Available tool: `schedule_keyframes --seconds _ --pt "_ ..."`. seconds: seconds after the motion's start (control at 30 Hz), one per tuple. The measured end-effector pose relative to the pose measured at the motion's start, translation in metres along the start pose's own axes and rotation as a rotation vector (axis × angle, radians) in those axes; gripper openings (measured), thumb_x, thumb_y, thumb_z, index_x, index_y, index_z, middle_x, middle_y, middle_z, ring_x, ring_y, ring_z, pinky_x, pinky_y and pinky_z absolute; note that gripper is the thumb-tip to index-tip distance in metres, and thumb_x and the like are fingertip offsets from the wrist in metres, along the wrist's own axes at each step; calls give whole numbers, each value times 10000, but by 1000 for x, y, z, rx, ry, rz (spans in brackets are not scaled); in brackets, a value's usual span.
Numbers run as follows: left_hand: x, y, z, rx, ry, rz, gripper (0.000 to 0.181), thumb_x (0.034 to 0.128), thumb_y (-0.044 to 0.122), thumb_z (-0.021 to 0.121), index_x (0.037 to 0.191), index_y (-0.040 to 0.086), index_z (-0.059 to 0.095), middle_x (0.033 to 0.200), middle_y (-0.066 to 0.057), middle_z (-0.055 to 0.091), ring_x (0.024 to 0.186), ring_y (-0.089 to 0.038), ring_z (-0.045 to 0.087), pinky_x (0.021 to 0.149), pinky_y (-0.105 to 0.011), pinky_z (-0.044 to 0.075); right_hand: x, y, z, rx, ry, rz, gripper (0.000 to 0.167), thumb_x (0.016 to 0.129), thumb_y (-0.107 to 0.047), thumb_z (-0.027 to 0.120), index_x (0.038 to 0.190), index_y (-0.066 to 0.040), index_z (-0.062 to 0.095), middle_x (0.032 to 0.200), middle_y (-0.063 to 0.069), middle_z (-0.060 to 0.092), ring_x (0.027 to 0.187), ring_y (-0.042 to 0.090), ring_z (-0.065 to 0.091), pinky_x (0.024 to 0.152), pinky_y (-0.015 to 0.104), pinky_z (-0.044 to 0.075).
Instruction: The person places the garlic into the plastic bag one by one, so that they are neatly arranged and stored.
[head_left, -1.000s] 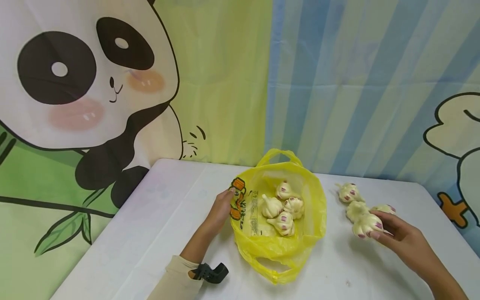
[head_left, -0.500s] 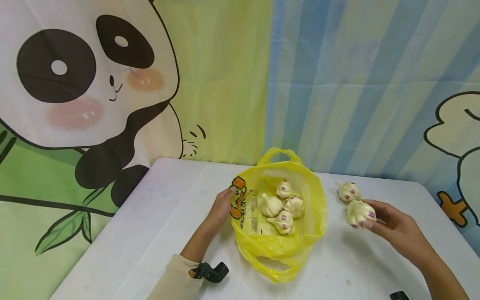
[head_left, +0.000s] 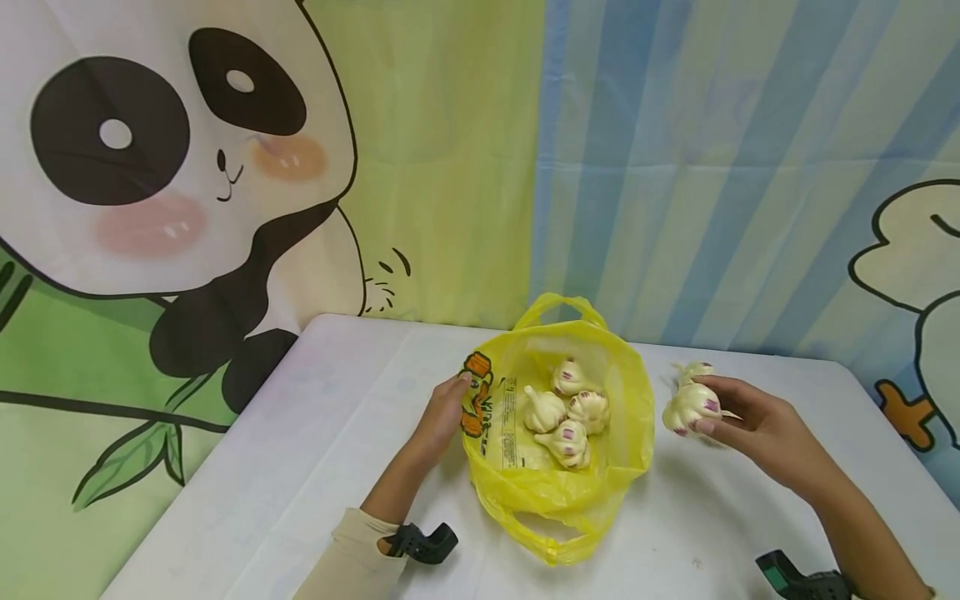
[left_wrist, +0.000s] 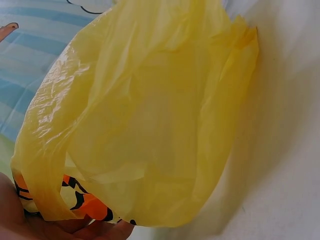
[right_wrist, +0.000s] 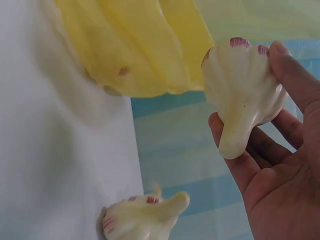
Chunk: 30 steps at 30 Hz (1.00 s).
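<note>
A yellow plastic bag (head_left: 555, 500) stands wide-mouthed on the white table, with several garlic bulbs (head_left: 564, 446) inside. My left hand (head_left: 442, 417) pinches the bag's left rim, thumb over the printed orange figure; the left wrist view shows the bag's outside above the fingers (left_wrist: 100, 231). Right of the bag, my right hand (head_left: 765, 429) holds a purple-tipped garlic bulb (head_left: 690, 408) between thumb and fingers, raised off the table in the right wrist view. Behind it lies another garlic bulb (head_left: 697, 369), partly hidden; a loose bulb (right_wrist: 142, 220) also shows low in the right wrist view.
The white table (head_left: 360, 400) runs back to a printed cloth backdrop (head_left: 720, 167) with a panda and stripes. A black wrist device (head_left: 423, 546) sits on the left wrist, and another (head_left: 802, 579) on the right.
My right hand has carried the garlic bulb leftward and slightly up, toward the bag, and now partly covers the bulb at the back. The left hand and bag stay put.
</note>
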<state>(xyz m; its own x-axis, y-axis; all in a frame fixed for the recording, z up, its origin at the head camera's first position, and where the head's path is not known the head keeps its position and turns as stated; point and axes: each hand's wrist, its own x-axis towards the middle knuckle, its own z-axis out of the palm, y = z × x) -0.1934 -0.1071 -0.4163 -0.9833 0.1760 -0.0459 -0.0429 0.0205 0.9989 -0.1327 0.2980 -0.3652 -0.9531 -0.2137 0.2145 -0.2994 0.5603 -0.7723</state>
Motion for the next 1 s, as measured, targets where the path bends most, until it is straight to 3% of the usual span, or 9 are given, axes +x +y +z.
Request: schedule_keyframes --seconds 0.27,0.43,0.7,1.0 --pt "1 0 0 -1 -8 14 528 1065 389 324 1335 -14 533 1114 -243 597 1096 -354 542 987 -436 382 24 -14 9 69 -60 -98 493 939 -112 663 1395 -34 493 1287 1 547 1076 -14 575 783 225 524" --pt "1 1 0 1 -6 10 521 1067 382 309 1325 -4 544 1112 -250 593 1098 -344 542 1000 -443 370 40 -26 18 128 -125 -125 504 932 -98 669 1386 10 478 1290 100 539 1060 36 601 792 253 529" --pt "0 4 1 7 6 9 506 1067 367 311 1328 2 544 1072 -217 604 1070 -323 545 988 -436 375 56 -40 31 199 -232 -103 537 919 -118 689 1389 15 468 1334 181 508 1103 85 590 830 280 522" --pt "-1 2 1 5 0 0 511 1064 378 314 1324 2 543 1082 -238 592 1064 -349 543 953 -403 397 67 -46 40 195 -252 -83 519 910 -185 709 1361 -22 510 1305 128 542 1150 285 562 843 285 517"
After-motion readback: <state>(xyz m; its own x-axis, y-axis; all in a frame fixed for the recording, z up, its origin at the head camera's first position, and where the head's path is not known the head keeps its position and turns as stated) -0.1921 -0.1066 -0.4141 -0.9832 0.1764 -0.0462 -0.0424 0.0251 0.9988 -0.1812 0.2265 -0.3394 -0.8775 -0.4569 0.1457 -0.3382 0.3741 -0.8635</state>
